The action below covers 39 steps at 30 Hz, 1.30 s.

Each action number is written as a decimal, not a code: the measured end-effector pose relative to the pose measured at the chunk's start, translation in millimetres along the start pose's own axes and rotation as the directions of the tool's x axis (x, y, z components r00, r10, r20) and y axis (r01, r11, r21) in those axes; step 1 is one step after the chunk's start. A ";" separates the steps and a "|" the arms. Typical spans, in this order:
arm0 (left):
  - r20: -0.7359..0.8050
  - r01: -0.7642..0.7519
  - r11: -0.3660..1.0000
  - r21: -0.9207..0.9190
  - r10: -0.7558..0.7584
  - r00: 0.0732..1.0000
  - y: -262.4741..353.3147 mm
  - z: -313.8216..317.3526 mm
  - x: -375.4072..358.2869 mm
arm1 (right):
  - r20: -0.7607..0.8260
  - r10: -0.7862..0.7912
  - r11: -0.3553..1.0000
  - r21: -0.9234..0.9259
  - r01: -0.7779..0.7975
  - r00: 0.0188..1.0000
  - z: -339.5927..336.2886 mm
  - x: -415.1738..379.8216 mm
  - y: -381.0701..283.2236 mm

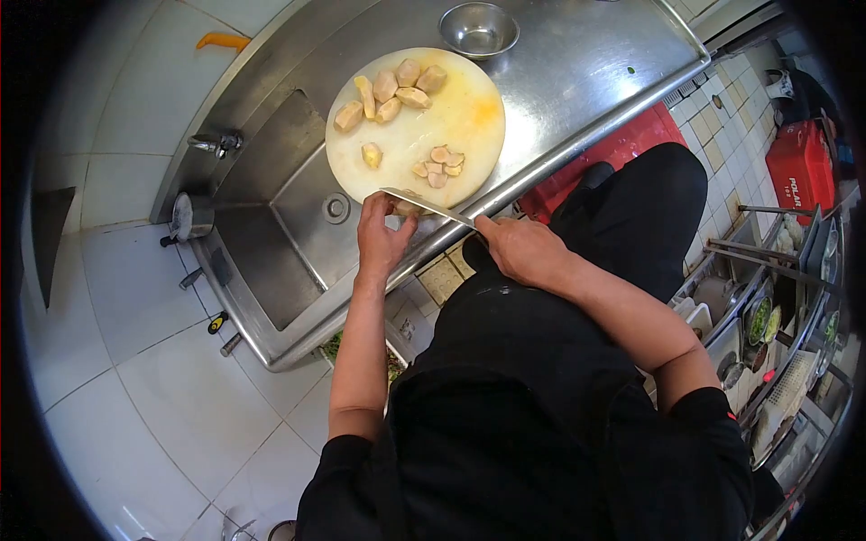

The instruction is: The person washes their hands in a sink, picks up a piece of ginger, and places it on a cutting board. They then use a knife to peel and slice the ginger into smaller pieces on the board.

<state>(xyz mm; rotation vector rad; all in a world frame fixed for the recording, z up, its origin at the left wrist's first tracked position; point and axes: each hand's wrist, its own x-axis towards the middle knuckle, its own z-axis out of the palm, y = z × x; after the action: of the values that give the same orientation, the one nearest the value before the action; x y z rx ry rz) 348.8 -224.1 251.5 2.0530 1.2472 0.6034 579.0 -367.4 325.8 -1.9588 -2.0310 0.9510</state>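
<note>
On a round white cutting board (465,126), my right hand (528,251) is closed around the handle of a knife (431,206). The blade points left and lies across a pale peeled piece of ginger (405,208) at the board's near edge. My left hand (382,236) pinches that piece from the left, its fingertips close to the blade and partly covering the ginger. Beyond the knife sits a small heap of cut ginger pieces (437,168). A lone ginger chunk (371,155) lies to its left, and several larger peeled pieces (385,86) are grouped at the far side.
The board rests over a stainless steel sink (298,180), partly on its drainboard (577,54). Behind it stands a metal bowl (479,30). A tap (215,144) is at left, with an orange-handled tool (223,41) near the wall. Racks and a red box (801,171) stand right.
</note>
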 end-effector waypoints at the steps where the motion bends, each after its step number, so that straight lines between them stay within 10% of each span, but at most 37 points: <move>1: 0.001 -0.001 1.000 -0.001 0.001 1.000 1.4 -0.2 0.8 | -0.001 0.001 1.000 0.000 -0.001 1.000 -0.7 2.0 0.2; 17: 0.010 -0.246 0.962 0.117 0.246 0.969 1.7 -9.5 -0.4 | 0.071 0.102 0.977 0.183 -0.114 0.992 -13.5 39.0 21.3; 23: 0.076 0.143 0.976 0.162 -0.157 0.985 18.8 -5.8 16.9 | -0.005 0.197 0.954 0.230 -0.191 0.980 -16.5 29.1 17.3; 25: 0.130 0.446 0.813 -0.375 -0.430 0.893 2.9 12.2 20.3 | -0.010 0.200 0.951 0.243 -0.191 0.980 -16.5 24.3 14.3; 32: 0.128 0.524 0.733 -0.434 -0.525 0.841 14.5 26.0 10.3 | 0.039 0.132 0.966 0.220 -0.138 0.990 -8.6 13.8 9.0; 34: 0.027 0.397 0.908 -0.133 -0.397 0.917 20.6 20.1 3.8 | 0.031 0.117 0.976 0.184 -0.121 0.993 -6.7 13.3 10.0; 39: -0.061 -0.021 0.990 -0.137 0.013 0.998 9.6 17.1 0.7 | -0.042 0.082 0.983 0.171 -0.074 0.996 -2.6 8.2 11.1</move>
<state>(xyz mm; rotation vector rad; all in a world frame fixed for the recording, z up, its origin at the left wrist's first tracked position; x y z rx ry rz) 366.3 -231.6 246.9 1.9462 1.1887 0.7431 588.6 -359.5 319.3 -1.9634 -1.7960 1.0445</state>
